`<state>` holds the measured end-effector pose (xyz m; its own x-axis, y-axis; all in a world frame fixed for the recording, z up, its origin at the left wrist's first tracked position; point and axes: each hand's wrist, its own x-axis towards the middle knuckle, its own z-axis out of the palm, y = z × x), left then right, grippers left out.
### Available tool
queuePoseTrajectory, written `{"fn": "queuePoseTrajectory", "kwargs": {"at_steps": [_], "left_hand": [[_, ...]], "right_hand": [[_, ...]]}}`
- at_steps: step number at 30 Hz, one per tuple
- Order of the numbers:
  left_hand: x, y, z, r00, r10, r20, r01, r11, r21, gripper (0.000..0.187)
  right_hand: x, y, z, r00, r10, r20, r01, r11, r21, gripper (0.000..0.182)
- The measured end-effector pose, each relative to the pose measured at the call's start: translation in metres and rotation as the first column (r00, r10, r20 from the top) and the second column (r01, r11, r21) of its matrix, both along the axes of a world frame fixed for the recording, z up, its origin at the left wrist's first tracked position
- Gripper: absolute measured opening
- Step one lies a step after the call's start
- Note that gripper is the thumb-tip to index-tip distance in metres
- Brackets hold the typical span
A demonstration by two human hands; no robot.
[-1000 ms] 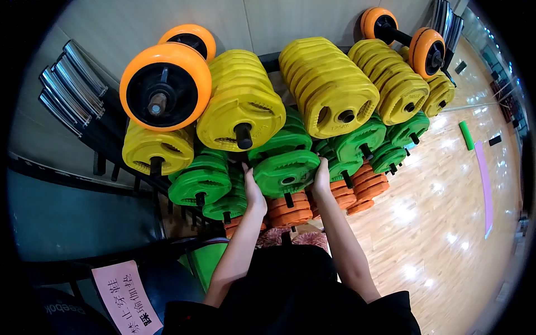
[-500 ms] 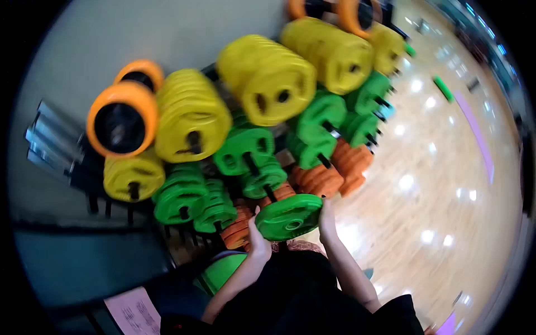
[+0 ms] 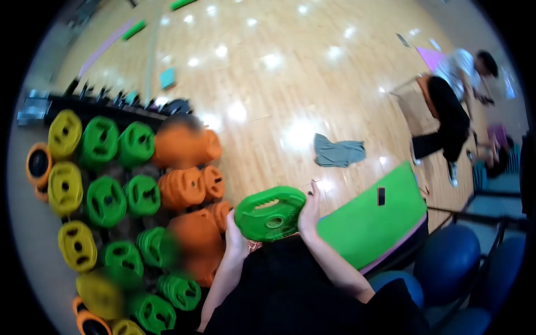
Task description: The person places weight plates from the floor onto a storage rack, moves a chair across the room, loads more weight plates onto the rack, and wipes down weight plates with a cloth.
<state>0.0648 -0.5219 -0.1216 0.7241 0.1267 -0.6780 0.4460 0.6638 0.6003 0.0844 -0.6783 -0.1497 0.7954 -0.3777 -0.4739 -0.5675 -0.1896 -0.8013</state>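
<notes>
A green weight plate (image 3: 287,226) with a grip slot and a metal-ringed centre hole is held in front of my body, away from the rack. My left hand (image 3: 237,234) grips its left edge, and my right hand (image 3: 309,212) has hold of the right edge. Parts of the fingers are hidden behind the plate. Just left of my left hand are stacks of orange weight plates (image 3: 185,187) on the rack. Further left hang green plates (image 3: 106,201) and yellow plates (image 3: 65,188).
A green mat (image 3: 363,223) with a phone (image 3: 381,196) on it lies to the right, beside blue exercise balls (image 3: 448,255) on a frame. A grey cloth (image 3: 338,151) is on the wooden floor (image 3: 268,100). A person (image 3: 452,95) sits at the upper right.
My view has swung right, so the rack now appears at the left. The green plate has come along in both hands, turned away from the rack; the mat and balls are now visible.
</notes>
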Motion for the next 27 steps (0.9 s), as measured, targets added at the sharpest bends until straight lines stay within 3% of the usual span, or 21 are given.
{"fn": "queuePoseTrajectory", "kwargs": {"at_steps": [3,6,7,11,14,16,18,20,22,23,24,26,27], "left_hand": [[0.021,-0.068,0.006,0.956,-0.288,-0.059,0.287,0.958,-0.023,0.046],[0.029,-0.127,-0.013,0.822,-0.543,-0.170,0.528,0.839,-0.129,0.047],[0.031,-0.145,-0.021,0.770,-0.633,-0.081,0.623,0.773,-0.122,0.050],[0.050,-0.190,-0.002,0.551,-0.818,-0.166,0.816,0.570,-0.094,0.053],[0.068,-0.235,0.010,0.442,-0.843,-0.305,0.886,0.464,0.002,0.050],[0.082,-0.249,-0.021,0.425,-0.866,-0.262,0.893,0.448,-0.033,0.048],[0.099,-0.272,-0.045,0.157,-0.974,-0.161,0.987,0.151,0.052,0.046],[0.107,-0.298,-0.061,0.131,-0.951,-0.279,0.991,0.129,0.024,0.044],[0.122,-0.335,-0.070,0.057,-0.988,-0.143,0.976,0.025,0.216,0.042],[0.126,-0.346,-0.074,0.023,-0.983,-0.182,0.940,-0.041,0.338,0.048],[0.130,-0.358,-0.083,0.029,-0.982,-0.189,0.948,-0.033,0.316,0.048],[0.146,-0.382,-0.097,-0.184,-0.911,-0.368,0.818,-0.349,0.456,0.057],[0.154,-0.398,-0.088,-0.191,-0.917,-0.351,0.769,-0.362,0.527,0.063]], "right_hand": [[-0.009,-0.075,-0.006,0.945,-0.251,0.212,0.273,0.958,-0.083,0.043],[-0.019,-0.149,0.002,0.930,-0.356,0.091,0.364,0.926,-0.103,0.043],[-0.021,-0.165,0.013,0.902,-0.431,0.019,0.430,0.893,-0.136,0.042],[-0.048,-0.201,-0.003,0.793,-0.600,0.106,0.601,0.799,0.029,0.045],[-0.075,-0.227,-0.050,0.696,-0.717,0.042,0.712,0.696,0.096,0.047],[-0.081,-0.231,-0.056,0.647,-0.760,0.060,0.753,0.650,0.105,0.045],[-0.081,-0.243,-0.052,0.628,-0.777,0.041,0.756,0.622,0.205,0.041],[-0.077,-0.257,-0.047,0.607,-0.794,-0.038,0.784,0.590,0.193,0.037],[-0.063,-0.278,-0.053,0.544,-0.836,-0.078,0.828,0.519,0.212,0.037],[-0.062,-0.287,-0.061,0.553,-0.827,-0.098,0.824,0.526,0.208,0.038],[-0.061,-0.300,-0.069,0.559,-0.821,-0.117,0.824,0.534,0.192,0.038],[-0.055,-0.321,-0.081,0.541,-0.828,-0.146,0.838,0.516,0.178,0.037],[-0.051,-0.335,-0.086,0.551,-0.824,-0.132,0.827,0.517,0.221,0.037]]}}
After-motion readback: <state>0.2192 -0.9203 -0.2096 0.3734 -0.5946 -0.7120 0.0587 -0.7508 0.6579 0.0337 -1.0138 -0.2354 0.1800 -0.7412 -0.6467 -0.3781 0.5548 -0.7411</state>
